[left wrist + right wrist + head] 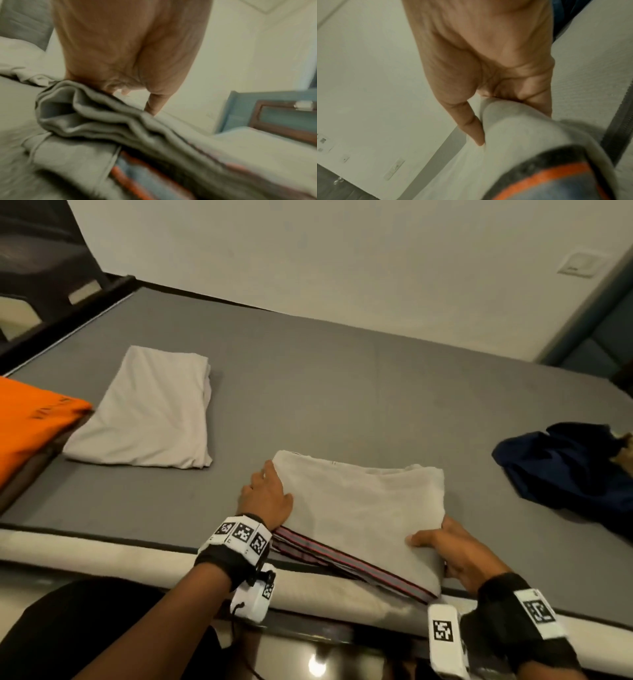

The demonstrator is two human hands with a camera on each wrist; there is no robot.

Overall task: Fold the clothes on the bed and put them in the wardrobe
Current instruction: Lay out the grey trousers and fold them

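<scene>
Left hand [265, 498] and right hand [455, 553] each gripping folded grey garment [363, 505] edges

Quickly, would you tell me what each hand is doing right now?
Left hand: grips the left edge of the folded grey garment, fingers tucked under.
Right hand: grips the garment's near right corner, thumb on top.

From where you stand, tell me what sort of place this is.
Most likely a bedroom: a bare grey mattress on a bed frame, folded clothes laid on it, and a padded headboard against the wall.
</scene>
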